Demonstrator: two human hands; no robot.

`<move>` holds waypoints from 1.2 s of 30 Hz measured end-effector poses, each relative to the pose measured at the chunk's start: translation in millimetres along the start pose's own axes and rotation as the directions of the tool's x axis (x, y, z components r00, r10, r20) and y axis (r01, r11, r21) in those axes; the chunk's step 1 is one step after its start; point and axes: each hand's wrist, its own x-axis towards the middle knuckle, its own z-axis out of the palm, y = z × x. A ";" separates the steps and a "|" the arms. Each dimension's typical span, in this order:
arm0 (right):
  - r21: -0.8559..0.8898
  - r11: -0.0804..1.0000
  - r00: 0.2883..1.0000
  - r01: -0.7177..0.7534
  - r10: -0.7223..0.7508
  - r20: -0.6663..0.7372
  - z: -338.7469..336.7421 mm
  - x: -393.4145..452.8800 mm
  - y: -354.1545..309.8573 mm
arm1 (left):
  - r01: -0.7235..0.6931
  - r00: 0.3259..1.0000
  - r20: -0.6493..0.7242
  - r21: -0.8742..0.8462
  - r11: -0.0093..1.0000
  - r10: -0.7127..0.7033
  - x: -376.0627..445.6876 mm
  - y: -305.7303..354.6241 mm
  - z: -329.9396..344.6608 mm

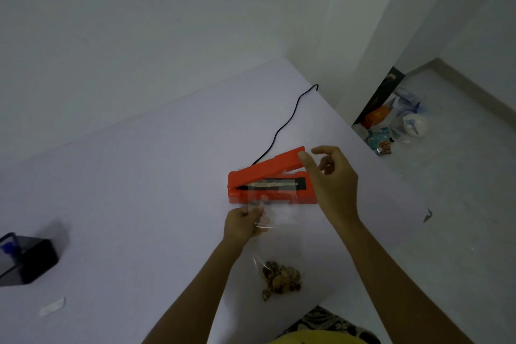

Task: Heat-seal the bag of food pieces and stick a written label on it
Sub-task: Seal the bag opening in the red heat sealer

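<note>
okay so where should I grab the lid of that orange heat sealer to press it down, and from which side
Grip the free tip of the orange heat sealer's raised lid, coming from the right, where the right hand is. It hinges at the left end, so the right tip probably gives most leverage over the clear plastic bag held by the left hand.

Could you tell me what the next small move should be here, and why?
Probably press the sealer's raised lid down with the right hand, whose fingers already touch its free end. The clear bag's open edge lies across the sealing strip, the left hand pinches it flat, and the food pieces sit well clear.
</note>
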 end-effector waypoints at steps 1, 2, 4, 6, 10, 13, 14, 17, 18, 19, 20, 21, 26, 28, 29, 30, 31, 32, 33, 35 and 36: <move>-0.025 1.000 1.000 0.000 0.000 0.007 1.2 1.1 1.5 | 0.002 1.000 -0.003 -0.001 1.000 -0.002 0.3 0.2 0.0; -0.043 0.999 1.000 -0.003 0.003 0.010 2.4 2.1 3.2 | 0.005 1.000 -0.004 -0.002 1.000 -0.005 0.8 -0.2 -0.1; -0.057 0.998 1.000 -0.006 0.006 0.003 3.4 3.7 6.8 | 0.012 1.000 -0.001 -0.003 1.000 -0.012 1.9 -0.9 -0.1; -0.068 0.998 1.000 -0.013 0.013 -0.003 3.1 4.5 10.0 | 0.016 1.000 -0.001 -0.005 1.000 -0.016 2.6 -1.5 -0.3; -0.108 0.993 0.999 -0.042 0.042 -0.008 1.6 3.8 20.0 | 0.018 1.000 -0.006 -0.002 1.000 -0.018 1.8 -1.6 0.0; -0.123 0.992 0.999 -0.041 0.040 -0.009 0.6 4.6 27.3 | 0.016 1.000 -0.006 -0.001 1.000 -0.016 1.8 -2.5 -0.4; -0.131 0.991 0.999 -0.040 0.039 -0.010 0.3 4.9 29.2 | 0.015 1.000 -0.003 -0.001 1.000 -0.015 1.9 -2.6 -0.6; -0.152 0.987 0.999 -0.044 0.043 -0.011 0.3 5.8 34.4 | 0.012 1.000 0.000 -0.005 1.000 -0.012 1.7 -2.8 -0.6; -0.160 0.986 0.999 -0.048 0.047 -0.009 0.6 6.0 36.4 | 0.013 1.000 -0.003 -0.006 1.000 -0.013 1.7 -2.7 -0.5; -0.168 0.984 0.999 -0.050 0.049 -0.009 0.8 6.2 38.3 | 0.014 1.000 -0.005 -0.006 1.000 -0.014 1.7 -2.6 -0.5; -0.175 0.983 0.999 -0.051 0.050 -0.009 0.9 6.5 40.2 | 0.013 1.000 -0.006 -0.005 1.000 -0.013 1.9 -2.8 -0.4; -0.178 0.983 0.999 -0.052 0.051 -0.009 1.0 6.8 42.3 | 0.012 1.000 -0.006 -0.004 1.000 -0.012 1.9 -3.0 -0.5; -0.171 0.983 0.998 -0.063 0.063 -0.010 3.1 8.0 52.6 | 0.019 1.000 -0.012 -0.012 1.000 -0.019 0.5 -1.6 -0.7; -0.171 0.983 0.998 -0.065 0.064 -0.012 4.4 8.2 56.1 | 0.024 1.000 -0.013 -0.012 1.000 -0.024 0.2 -1.2 -0.8; -0.174 0.983 0.998 -0.065 0.064 -0.012 4.7 8.3 57.6 | 0.024 1.000 -0.013 -0.011 1.000 -0.025 0.4 -1.3 -0.7; -0.175 0.982 0.998 -0.067 0.067 -0.011 4.8 8.3 59.2 | 0.023 1.000 -0.012 -0.009 1.000 -0.023 0.5 -1.3 -0.8; -0.173 0.982 0.997 -0.071 0.070 -0.010 4.9 8.3 60.7 | 0.021 1.000 -0.010 -0.008 1.000 -0.021 0.5 -1.2 -0.9; -0.173 0.982 0.997 -0.076 0.075 -0.010 5.1 8.4 62.0 | 0.020 1.000 -0.009 -0.008 1.000 -0.020 0.6 -0.9 -0.8; -0.175 0.981 0.997 -0.080 0.080 -0.009 5.5 8.7 63.3 | 0.019 1.000 -0.008 -0.012 1.000 -0.020 0.9 -0.7 -0.8; -0.188 0.978 0.996 -0.092 0.092 -0.006 6.6 9.4 66.1 | 0.022 1.000 -0.009 -0.019 1.000 -0.022 1.6 -0.8 -0.8; -0.196 0.976 0.995 -0.098 0.099 -0.004 7.2 9.7 67.8 | 0.026 1.000 -0.010 -0.022 0.999 -0.026 1.8 -0.9 -0.7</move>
